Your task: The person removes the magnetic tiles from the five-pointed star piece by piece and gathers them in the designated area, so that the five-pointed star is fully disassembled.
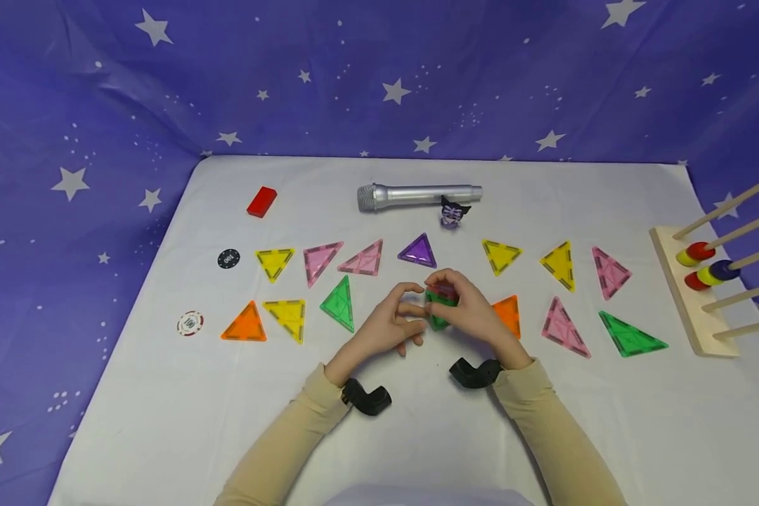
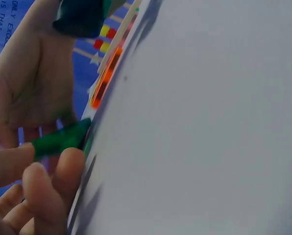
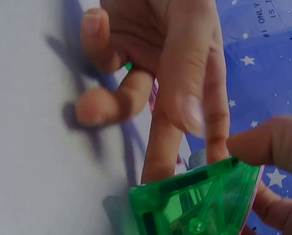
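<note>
Near the middle of the table my right hand [image 1: 476,313] pinches a green triangular magnetic tile [image 3: 200,200] between thumb and fingers. A pink-red tile [image 1: 443,289] stands against the green one, its edge showing along the right side in the right wrist view. Fingers of my left hand [image 1: 382,325] reach the side of the green tile, loosely bent, with the remaining fingers bent above the cloth. In the left wrist view the green tile [image 2: 62,139] is tilted, its corner close to the tabletop. An orange triangle [image 1: 509,315] lies partly hidden behind the right hand.
Several yellow, pink, green and orange triangles lie in two rows, with a purple triangle [image 1: 419,251] in the middle. Behind are a silver microphone [image 1: 426,196], a small dark figure [image 1: 452,213] and a red block [image 1: 262,202]. Poker chips [image 1: 229,258] lie left; a wooden peg rack [image 1: 689,302] stands right.
</note>
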{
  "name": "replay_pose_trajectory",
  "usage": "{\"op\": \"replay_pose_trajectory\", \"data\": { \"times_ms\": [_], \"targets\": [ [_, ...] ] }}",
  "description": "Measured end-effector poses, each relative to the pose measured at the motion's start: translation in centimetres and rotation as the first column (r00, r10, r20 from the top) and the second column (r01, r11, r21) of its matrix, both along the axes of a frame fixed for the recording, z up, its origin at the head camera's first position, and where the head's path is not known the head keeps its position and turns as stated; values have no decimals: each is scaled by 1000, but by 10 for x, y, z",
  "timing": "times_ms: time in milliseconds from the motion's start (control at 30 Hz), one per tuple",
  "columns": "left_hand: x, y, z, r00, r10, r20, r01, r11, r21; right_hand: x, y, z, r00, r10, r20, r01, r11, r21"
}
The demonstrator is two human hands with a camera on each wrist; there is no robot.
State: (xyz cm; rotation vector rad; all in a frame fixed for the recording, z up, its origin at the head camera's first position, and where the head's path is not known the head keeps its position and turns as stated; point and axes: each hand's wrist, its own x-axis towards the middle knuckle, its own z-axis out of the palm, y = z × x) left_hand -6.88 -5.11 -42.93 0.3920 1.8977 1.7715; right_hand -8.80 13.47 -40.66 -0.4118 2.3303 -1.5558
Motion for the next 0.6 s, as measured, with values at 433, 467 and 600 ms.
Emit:
{"op": "replay_pose_trajectory", "data": {
  "times_ms": [433,467,600],
  "targets": [
    [6,2,23,994,97,-41,-98,995,-25,-4,8,-4,996,18,85,-15,999,-38],
    [7,1,25,991,115,-62,-119,992,-51,-4,8,-5,996,25,87,-22,999,-34],
    [10,-4,33,976,162,-147,-182,975,-130,-5,10,-6,994,63,89,-62,998,-21]
  ]
}}
